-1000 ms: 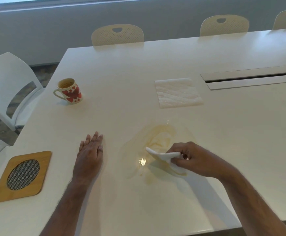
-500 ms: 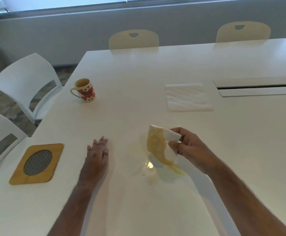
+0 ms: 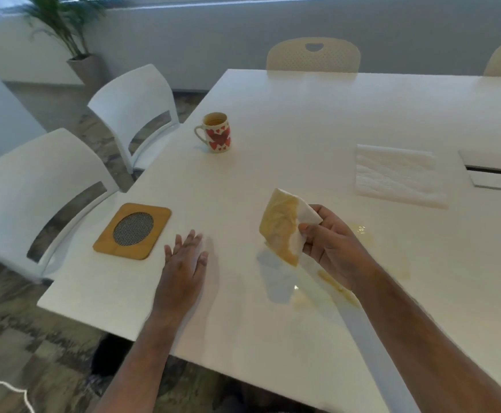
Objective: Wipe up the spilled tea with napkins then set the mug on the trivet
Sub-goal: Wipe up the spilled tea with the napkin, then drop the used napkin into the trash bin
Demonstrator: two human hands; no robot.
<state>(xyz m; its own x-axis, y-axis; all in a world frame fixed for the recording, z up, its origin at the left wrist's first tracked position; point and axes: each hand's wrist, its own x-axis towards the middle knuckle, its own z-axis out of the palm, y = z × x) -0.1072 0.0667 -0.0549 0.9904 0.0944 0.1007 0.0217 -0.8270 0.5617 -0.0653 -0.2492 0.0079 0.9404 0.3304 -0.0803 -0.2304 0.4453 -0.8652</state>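
Both forearms bare to the frame's edge, no sleeves.

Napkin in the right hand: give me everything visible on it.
The used napkin is white paper, crumpled and folded into a rough pad. Most of its face is soaked yellow-brown with tea; only the strip by the fingers is still white. The right hand pinches that dry edge and holds it lifted off the table, stained face turned toward the left. Its lower corner hangs above the wet patch, and I cannot tell if it touches.

spilled tea (image 3: pixel 392 257): partly behind right hand (image 3: pixel 332 245) | table (image 3: pixel 303 114): cut right
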